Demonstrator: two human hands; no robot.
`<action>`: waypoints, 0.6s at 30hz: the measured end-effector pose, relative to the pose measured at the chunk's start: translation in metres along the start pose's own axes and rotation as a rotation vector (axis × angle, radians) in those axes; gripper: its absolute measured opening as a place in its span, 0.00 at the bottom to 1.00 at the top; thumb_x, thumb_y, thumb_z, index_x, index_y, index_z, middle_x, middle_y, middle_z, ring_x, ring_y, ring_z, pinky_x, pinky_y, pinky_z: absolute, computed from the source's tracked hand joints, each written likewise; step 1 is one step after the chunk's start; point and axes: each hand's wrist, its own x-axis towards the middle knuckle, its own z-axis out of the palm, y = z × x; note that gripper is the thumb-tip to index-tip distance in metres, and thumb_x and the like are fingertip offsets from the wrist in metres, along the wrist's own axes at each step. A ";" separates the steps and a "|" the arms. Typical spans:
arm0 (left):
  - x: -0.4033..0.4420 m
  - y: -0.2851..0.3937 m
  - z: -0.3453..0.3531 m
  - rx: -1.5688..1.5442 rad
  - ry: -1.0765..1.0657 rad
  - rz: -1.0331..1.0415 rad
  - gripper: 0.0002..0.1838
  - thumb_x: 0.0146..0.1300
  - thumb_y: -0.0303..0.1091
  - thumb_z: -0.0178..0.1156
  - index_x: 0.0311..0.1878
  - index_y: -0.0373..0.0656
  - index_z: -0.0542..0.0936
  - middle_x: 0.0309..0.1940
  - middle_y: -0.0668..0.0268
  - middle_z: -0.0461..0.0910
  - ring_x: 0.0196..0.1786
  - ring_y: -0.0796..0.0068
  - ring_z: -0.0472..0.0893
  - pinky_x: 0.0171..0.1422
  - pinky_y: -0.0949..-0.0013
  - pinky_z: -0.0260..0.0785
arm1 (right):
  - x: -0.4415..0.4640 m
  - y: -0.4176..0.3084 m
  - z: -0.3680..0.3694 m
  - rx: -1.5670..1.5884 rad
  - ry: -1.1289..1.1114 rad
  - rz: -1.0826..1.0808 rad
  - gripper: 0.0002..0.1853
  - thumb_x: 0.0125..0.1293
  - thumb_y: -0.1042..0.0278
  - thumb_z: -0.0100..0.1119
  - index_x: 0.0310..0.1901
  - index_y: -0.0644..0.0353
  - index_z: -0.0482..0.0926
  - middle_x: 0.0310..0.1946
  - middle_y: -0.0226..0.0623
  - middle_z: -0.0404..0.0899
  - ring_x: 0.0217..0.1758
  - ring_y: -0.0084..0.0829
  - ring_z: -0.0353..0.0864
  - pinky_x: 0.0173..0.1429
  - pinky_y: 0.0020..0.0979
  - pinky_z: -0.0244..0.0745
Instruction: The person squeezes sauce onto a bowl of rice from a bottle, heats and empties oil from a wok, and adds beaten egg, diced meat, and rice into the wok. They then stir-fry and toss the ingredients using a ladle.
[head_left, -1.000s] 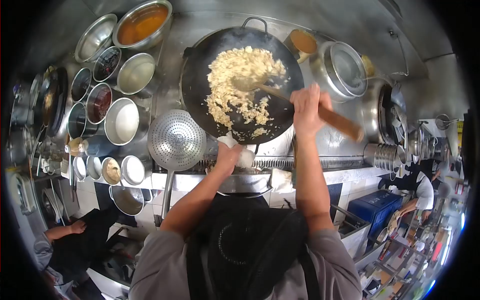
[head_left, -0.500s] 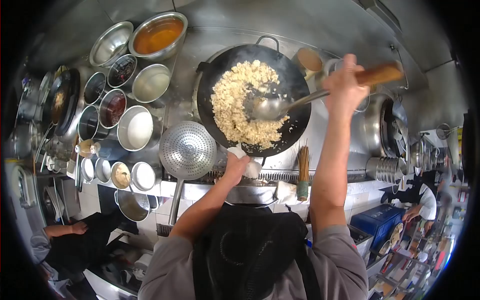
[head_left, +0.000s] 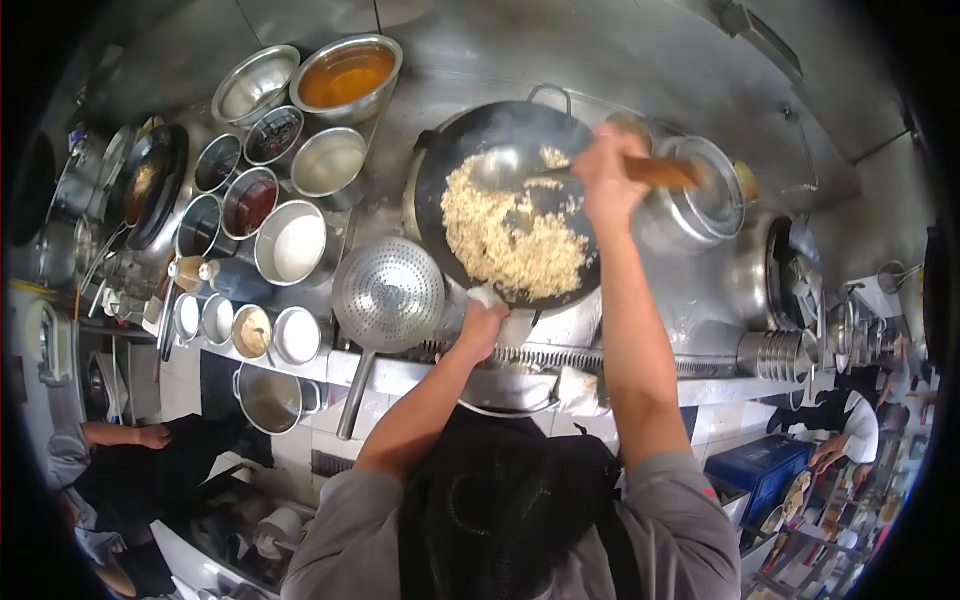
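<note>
My right hand (head_left: 608,180) is wrapped round the wooden handle of a ladle (head_left: 497,170). The ladle's metal bowl rests at the far left part of the black wok (head_left: 455,140), beside the rice. Pale, crumbly fried rice (head_left: 515,245) covers much of the wok's left and near side, and faint steam rises from it. At the wok's near edge, my left hand (head_left: 482,332) is closed on a white cloth (head_left: 487,297) pressed against the rim. A perforated strainer (head_left: 388,295) lies just left of the wok, its handle pointing towards me.
Left of the wok stand several metal containers, including white granules (head_left: 290,242), red sauce (head_left: 250,203) and a bowl of amber liquid (head_left: 347,77). A lidded metal pot (head_left: 700,190) stands at the right. A folded cloth (head_left: 578,388) lies on the front ledge. Other people work at both sides.
The ladle has moved from the middle of the rice to the wok's far left part. My right hand has shifted left, and the rice is spread differently. My left hand stays at the rim.
</note>
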 end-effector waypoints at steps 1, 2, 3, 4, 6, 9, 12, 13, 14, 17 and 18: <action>-0.010 -0.009 -0.005 0.017 -0.036 -0.019 0.27 0.65 0.19 0.58 0.67 0.38 0.67 0.57 0.57 0.77 0.57 0.59 0.81 0.60 0.56 0.78 | -0.011 -0.003 -0.010 -0.105 -0.115 0.093 0.20 0.72 0.72 0.68 0.23 0.55 0.69 0.15 0.25 0.68 0.18 0.18 0.70 0.23 0.26 0.66; -0.022 -0.018 -0.002 0.023 -0.033 -0.015 0.27 0.65 0.19 0.58 0.67 0.38 0.67 0.57 0.57 0.77 0.57 0.59 0.81 0.60 0.56 0.78 | -0.024 -0.010 -0.021 -0.098 -0.114 0.092 0.20 0.72 0.72 0.68 0.23 0.55 0.69 0.15 0.25 0.68 0.18 0.18 0.70 0.23 0.26 0.66; -0.037 -0.010 0.014 -0.013 0.029 0.115 0.25 0.67 0.22 0.58 0.67 0.38 0.68 0.56 0.58 0.77 0.54 0.60 0.82 0.57 0.55 0.79 | -0.038 -0.026 -0.028 -0.299 -0.096 0.056 0.20 0.71 0.72 0.68 0.23 0.54 0.68 0.15 0.24 0.68 0.18 0.18 0.69 0.23 0.26 0.66; -0.050 -0.003 0.023 -0.072 0.104 0.073 0.22 0.69 0.24 0.57 0.66 0.39 0.69 0.54 0.58 0.78 0.53 0.60 0.82 0.54 0.57 0.79 | -0.049 -0.037 -0.037 -0.507 -0.063 0.034 0.20 0.71 0.72 0.68 0.23 0.53 0.67 0.16 0.24 0.69 0.17 0.17 0.68 0.23 0.26 0.66; -0.046 -0.009 0.002 0.136 0.008 -0.173 0.22 0.72 0.28 0.56 0.67 0.40 0.69 0.56 0.60 0.79 0.57 0.61 0.82 0.58 0.60 0.79 | -0.030 -0.041 -0.054 -0.088 -0.111 0.178 0.21 0.73 0.70 0.66 0.23 0.54 0.67 0.15 0.24 0.68 0.15 0.16 0.65 0.20 0.27 0.59; -0.133 0.001 0.023 -0.168 0.063 0.037 0.24 0.69 0.23 0.58 0.67 0.41 0.67 0.56 0.58 0.79 0.56 0.63 0.82 0.57 0.58 0.79 | -0.066 -0.153 -0.050 -0.078 -0.245 0.141 0.21 0.74 0.69 0.66 0.23 0.54 0.68 0.15 0.25 0.68 0.16 0.16 0.65 0.20 0.26 0.58; -0.193 0.024 0.052 -0.189 0.050 0.102 0.25 0.69 0.23 0.59 0.67 0.41 0.66 0.55 0.58 0.79 0.54 0.65 0.83 0.55 0.58 0.79 | -0.088 -0.141 -0.178 0.214 -0.201 0.509 0.19 0.77 0.65 0.63 0.26 0.53 0.70 0.17 0.26 0.70 0.18 0.16 0.66 0.22 0.27 0.60; -0.188 0.032 0.062 -0.170 0.055 -0.012 0.25 0.71 0.24 0.59 0.69 0.40 0.65 0.56 0.57 0.78 0.55 0.66 0.82 0.56 0.59 0.78 | -0.107 -0.141 -0.153 0.081 -0.220 0.392 0.21 0.77 0.64 0.64 0.25 0.54 0.69 0.17 0.26 0.71 0.19 0.15 0.66 0.23 0.27 0.60; -0.183 0.031 0.065 -0.143 0.067 -0.140 0.26 0.72 0.25 0.58 0.70 0.39 0.65 0.57 0.56 0.78 0.55 0.67 0.81 0.57 0.60 0.77 | -0.126 -0.142 -0.128 -0.061 -0.224 0.274 0.22 0.77 0.62 0.65 0.24 0.55 0.69 0.18 0.25 0.71 0.20 0.15 0.66 0.24 0.26 0.61; -0.145 -0.043 0.047 -0.141 -0.024 0.168 0.27 0.73 0.28 0.59 0.71 0.33 0.64 0.58 0.55 0.78 0.56 0.69 0.78 0.59 0.64 0.74 | -0.139 -0.089 -0.130 -0.298 -0.264 0.006 0.24 0.76 0.60 0.66 0.23 0.58 0.69 0.19 0.26 0.72 0.23 0.17 0.63 0.27 0.28 0.63; -0.151 -0.075 0.023 -0.004 0.082 0.150 0.19 0.73 0.25 0.55 0.66 0.36 0.72 0.55 0.58 0.82 0.56 0.64 0.83 0.59 0.59 0.78 | -0.134 -0.103 -0.126 -0.285 -0.267 -0.020 0.24 0.76 0.59 0.66 0.23 0.59 0.70 0.19 0.27 0.72 0.23 0.17 0.63 0.27 0.28 0.63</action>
